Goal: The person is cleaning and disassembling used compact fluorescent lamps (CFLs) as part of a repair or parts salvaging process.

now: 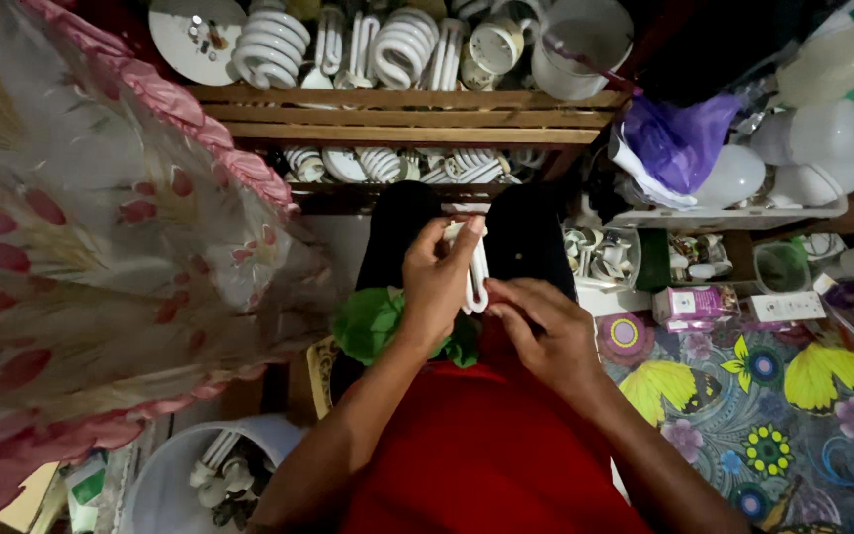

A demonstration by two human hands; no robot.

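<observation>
Wooden crate (407, 117) at frame top is holding spiral bulbs; left hand (434, 287) and right hand (546, 331) are both gripping a white tube bulb (477, 277), whose glass could crack under squeezing.

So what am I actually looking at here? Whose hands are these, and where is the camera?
The camera sits on a person's head and looks straight down, so you see their own two arms from above. The left hand and the right hand together hold a white tube lamp over the lap. Ahead is a wooden crate full of white spiral lamps. To the right, a flowered cloth covers a surface with small boxes on it, and round white bulbs lie on a shelf above. A white bucket at lower left holds more lamps.
</observation>
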